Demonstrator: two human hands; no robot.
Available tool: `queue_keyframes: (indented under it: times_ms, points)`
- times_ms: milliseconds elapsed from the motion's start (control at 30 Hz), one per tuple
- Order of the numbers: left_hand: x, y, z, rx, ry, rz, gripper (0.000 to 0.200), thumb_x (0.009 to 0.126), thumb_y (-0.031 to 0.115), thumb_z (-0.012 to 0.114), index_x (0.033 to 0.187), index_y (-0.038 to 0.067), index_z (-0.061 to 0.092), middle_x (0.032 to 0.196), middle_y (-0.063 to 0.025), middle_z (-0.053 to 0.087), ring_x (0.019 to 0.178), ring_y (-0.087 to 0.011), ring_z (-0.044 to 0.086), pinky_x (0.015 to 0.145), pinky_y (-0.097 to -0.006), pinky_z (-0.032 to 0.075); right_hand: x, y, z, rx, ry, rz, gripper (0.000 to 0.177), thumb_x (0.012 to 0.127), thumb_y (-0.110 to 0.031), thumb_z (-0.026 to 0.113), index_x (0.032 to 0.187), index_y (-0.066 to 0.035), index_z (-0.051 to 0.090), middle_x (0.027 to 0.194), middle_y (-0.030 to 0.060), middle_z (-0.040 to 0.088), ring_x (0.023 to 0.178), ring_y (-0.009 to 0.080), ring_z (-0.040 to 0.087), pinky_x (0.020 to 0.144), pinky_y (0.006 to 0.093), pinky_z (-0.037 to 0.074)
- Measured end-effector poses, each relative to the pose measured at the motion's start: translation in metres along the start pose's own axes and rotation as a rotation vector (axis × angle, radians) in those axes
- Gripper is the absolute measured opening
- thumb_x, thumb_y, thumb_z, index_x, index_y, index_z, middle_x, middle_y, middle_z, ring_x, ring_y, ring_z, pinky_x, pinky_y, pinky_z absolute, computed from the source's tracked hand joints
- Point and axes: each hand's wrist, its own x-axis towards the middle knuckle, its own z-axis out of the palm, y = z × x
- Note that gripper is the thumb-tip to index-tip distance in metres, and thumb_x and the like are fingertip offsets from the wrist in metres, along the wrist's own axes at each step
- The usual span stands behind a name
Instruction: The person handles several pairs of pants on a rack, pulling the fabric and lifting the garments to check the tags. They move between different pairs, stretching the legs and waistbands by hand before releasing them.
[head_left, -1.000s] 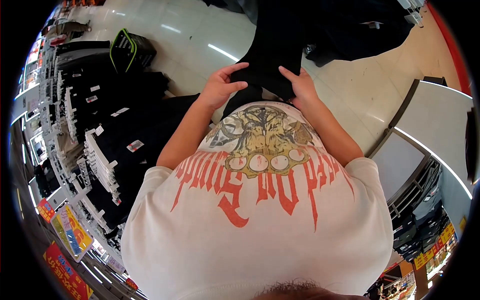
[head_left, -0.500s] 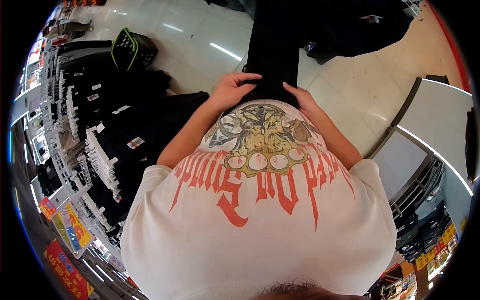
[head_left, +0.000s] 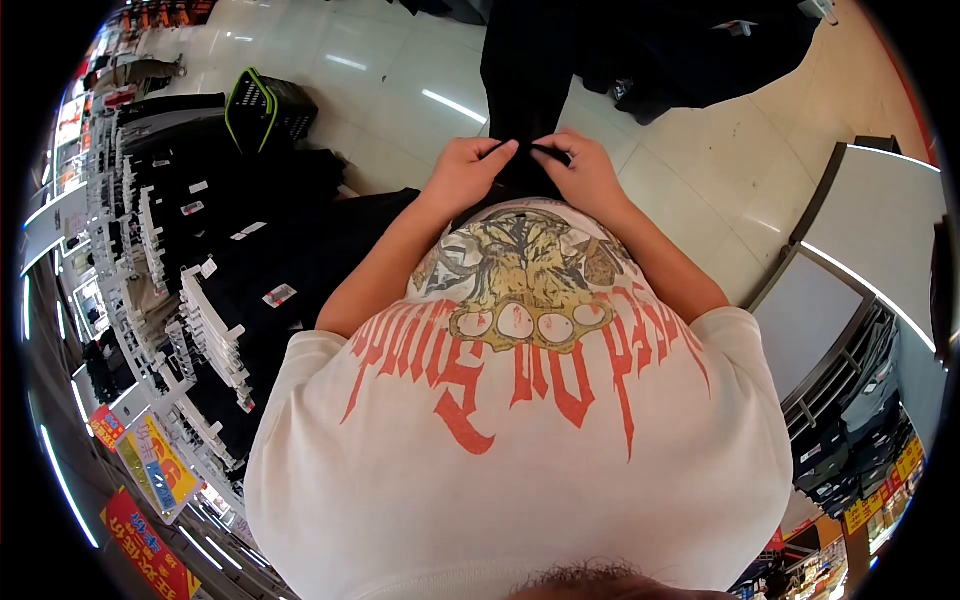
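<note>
A long black garment (head_left: pixel 527 85), trouser-like in shape, hangs in front of my waist and stretches away toward the top of the view. My left hand (head_left: pixel 465 175) pinches its near edge, thumb pressed on the cloth. Close beside it, my right hand (head_left: pixel 583 178) grips the same edge between thumb and fingers. Between the two hands the cloth is gathered narrow. Its lower part near my white printed shirt (head_left: pixel 520 400) is partly hidden by my hands and belly.
At left stands a rack of dark clothes (head_left: pixel 250 260) with white hangers and tags. A black basket with a green rim (head_left: pixel 236 118) is beyond it. More dark clothing (head_left: pixel 690 60) hangs at upper right. A grey-topped display unit (head_left: pixel 880 230) stands at right, above the tiled floor (head_left: pixel 700 190).
My hands have drawn closer together, the right one moving left and up. The black garment, spread wide before, is now bunched narrower between them.
</note>
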Motion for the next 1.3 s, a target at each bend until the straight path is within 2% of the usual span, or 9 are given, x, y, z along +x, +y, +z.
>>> queue_keyframes:
  times_ms: [33,167,367,567,667,867,1033,1233,1300]
  points:
    - [-0.001,0.005,-0.001,-0.035,-0.004,0.003,0.031,0.100,0.025,0.064,0.096,-0.005,0.072,0.079,-0.0016,0.069,0.071,-0.0066,0.060,0.064,-0.0241,0.051,0.001,-0.007,-0.004,0.176,-0.007,0.032,0.021,0.093,-0.015,0.070,0.105,0.001,0.073,0.087,0.0100,0.074,0.085,0.0182,0.067,0.079,0.0311,0.052]
    - [-0.010,0.020,-0.015,-0.267,-0.058,-0.040,0.028,0.101,0.024,0.064,0.103,-0.003,0.071,0.086,-0.0028,0.071,0.073,-0.0087,0.064,0.066,-0.0248,0.052,0.004,-0.008,-0.015,0.565,-0.080,0.179,0.026,0.102,-0.022,0.062,0.106,0.002,0.072,0.087,-0.0006,0.071,0.078,0.0062,0.060,0.070,0.0225,0.049]
    - [-0.020,0.032,-0.018,-0.534,-0.145,-0.051,0.030,0.104,0.027,0.059,0.105,-0.001,0.069,0.086,-0.0042,0.071,0.070,-0.0124,0.066,0.064,-0.0266,0.053,0.002,-0.020,-0.013,0.960,-0.091,0.285,0.043,0.105,-0.041,0.055,0.109,0.000,0.066,0.094,0.0025,0.071,0.082,0.0093,0.065,0.075,0.0245,0.053]
    - [-0.018,0.031,-0.020,-0.616,-0.162,-0.049,0.030,0.104,0.027,0.057,0.102,0.000,0.069,0.083,-0.0053,0.071,0.066,-0.0139,0.065,0.062,-0.0278,0.052,0.003,-0.005,-0.015,1.097,-0.111,0.308,0.044,0.104,-0.040,0.054,0.115,0.001,0.064,0.106,0.0081,0.072,0.090,0.0164,0.070,0.082,0.0314,0.057]
    - [-0.017,0.031,-0.022,-0.586,-0.140,-0.050,0.028,0.103,0.027,0.059,0.101,0.001,0.070,0.082,-0.0053,0.071,0.065,-0.0141,0.064,0.061,-0.0282,0.051,0.002,-0.018,-0.018,1.147,-0.088,0.338,0.039,0.103,-0.038,0.059,0.105,-0.001,0.069,0.097,0.0047,0.072,0.083,0.0122,0.068,0.076,0.0261,0.055]
    - [-0.020,0.032,-0.025,-0.230,-0.020,0.054,0.021,0.098,0.019,0.067,0.102,-0.001,0.072,0.084,-0.0037,0.071,0.069,-0.0100,0.064,0.063,-0.0254,0.051,-0.002,-0.014,-0.030,-0.011,-0.097,-0.035,0.014,0.086,-0.012,0.070,0.096,-0.001,0.072,0.091,0.0086,0.073,0.068,0.0163,0.064,0.067,0.0321,0.052]
    - [-0.019,0.021,-0.027,0.277,0.123,0.171,0.014,0.094,0.011,0.067,0.103,0.002,0.074,0.083,-0.0052,0.073,0.068,-0.0129,0.065,0.064,-0.0256,0.051,-0.006,-0.002,-0.034,-0.276,0.145,-0.029,0.013,0.075,0.000,0.061,0.087,-0.003,0.066,0.097,0.0123,0.067,0.083,0.0350,0.064,0.071,0.0419,0.051]
    - [-0.017,0.012,-0.022,0.940,0.293,0.271,0.033,0.080,0.009,0.063,0.112,0.009,0.073,0.088,-0.0220,0.070,0.079,-0.0419,0.067,0.072,-0.0483,0.055,-0.010,-0.009,-0.035,-0.398,0.281,-0.097,0.016,0.079,-0.004,0.059,0.093,-0.005,0.067,0.098,0.0129,0.067,0.084,0.0357,0.064,0.074,0.0433,0.052]
    - [-0.016,0.016,-0.015,1.029,0.257,0.202,0.036,0.082,0.009,0.061,0.116,0.011,0.072,0.088,-0.0200,0.071,0.080,-0.0406,0.068,0.073,-0.0486,0.055,-0.011,-0.008,-0.031,-0.420,0.313,-0.153,0.018,0.081,-0.007,0.059,0.097,-0.006,0.067,0.092,0.0146,0.068,0.081,0.0366,0.065,0.072,0.0445,0.053]
